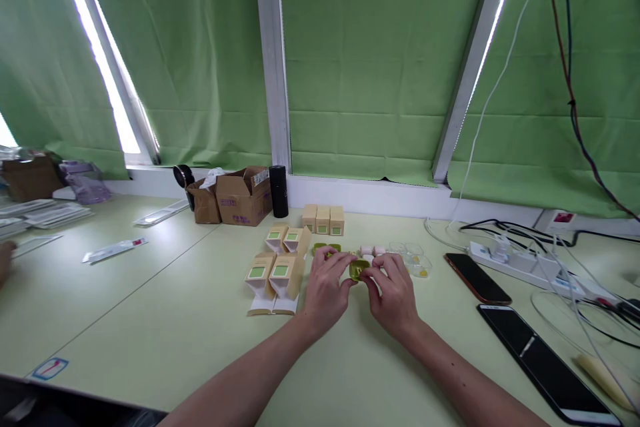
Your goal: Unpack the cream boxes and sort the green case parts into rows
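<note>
A small olive-green square container [358,270] is pinched between the fingertips of my left hand [326,287] and my right hand [393,290], just above the table. Another green piece [320,247] lies behind my left fingers, partly covered. Beyond my right fingers are small pale pink pieces [367,250]. Several clear plastic cups [420,265] stand to the right of them, some with a bit of yellow inside. To the left of my left hand are several cream cardboard boxes [283,271] with green labels and raised flaps. Three closed cream boxes [323,221] stand in a row farther back.
Two phones, one smaller [477,278] and one large [545,360], lie right of my arm near a power strip [525,267] with tangled cables. Brown cartons [245,197] and a black cylinder [279,192] stand at the back. Another person's hand [5,259] shows at the left edge.
</note>
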Demonstrator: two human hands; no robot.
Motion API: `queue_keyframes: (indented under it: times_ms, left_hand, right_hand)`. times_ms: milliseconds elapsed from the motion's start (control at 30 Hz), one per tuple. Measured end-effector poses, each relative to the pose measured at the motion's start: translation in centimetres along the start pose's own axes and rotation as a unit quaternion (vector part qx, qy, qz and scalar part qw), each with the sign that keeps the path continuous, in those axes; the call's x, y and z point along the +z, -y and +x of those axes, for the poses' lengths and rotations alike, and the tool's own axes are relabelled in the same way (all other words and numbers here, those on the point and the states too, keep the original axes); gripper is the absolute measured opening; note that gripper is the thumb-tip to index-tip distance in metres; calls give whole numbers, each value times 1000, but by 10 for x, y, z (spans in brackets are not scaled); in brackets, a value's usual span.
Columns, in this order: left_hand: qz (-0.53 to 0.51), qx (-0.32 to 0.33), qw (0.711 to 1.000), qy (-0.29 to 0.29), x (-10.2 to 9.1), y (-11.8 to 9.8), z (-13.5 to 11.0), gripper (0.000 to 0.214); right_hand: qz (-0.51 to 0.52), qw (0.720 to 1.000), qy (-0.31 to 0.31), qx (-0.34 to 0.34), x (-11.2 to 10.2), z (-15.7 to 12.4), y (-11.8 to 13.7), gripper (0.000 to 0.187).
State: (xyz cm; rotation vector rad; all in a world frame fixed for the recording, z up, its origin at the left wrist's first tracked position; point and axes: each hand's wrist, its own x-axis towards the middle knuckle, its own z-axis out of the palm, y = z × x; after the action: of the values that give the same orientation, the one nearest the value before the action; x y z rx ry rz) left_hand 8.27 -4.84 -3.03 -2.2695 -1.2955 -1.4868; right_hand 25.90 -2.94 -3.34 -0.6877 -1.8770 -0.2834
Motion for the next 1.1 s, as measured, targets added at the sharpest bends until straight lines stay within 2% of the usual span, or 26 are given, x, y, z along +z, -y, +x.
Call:
queue_keyframes:
  times_ms: [300, 533, 700, 900, 1000, 1100]
  left_hand:
    - [-5, -24, 1000, 2, 1, 3, 0, 49]
    - [-21, -120, 992, -43, -2, 17, 7, 43]
    - [-46, -190, 978, -77, -4, 17, 10, 44]
    - [-76, -278, 953, -98, -3, 22, 11, 46]
    - [-90, -302, 944, -101, -1, 25, 11, 47]
    - [-102, -314, 938, -105, 0, 26, 11, 47]
  right_hand:
    - [1, 1000, -7, -8, 0, 0, 0, 16]
    - [6, 1000, -7, -18, -3, -1, 11, 17]
    - [4, 1000, -6, 5, -1, -1, 3, 16]
    - [-7, 997, 65, 51, 14, 1, -21, 18]
    - [-40, 989, 118, 82, 25, 5, -29, 18]
    - [-78, 980, 161, 85, 36, 11, -32, 19]
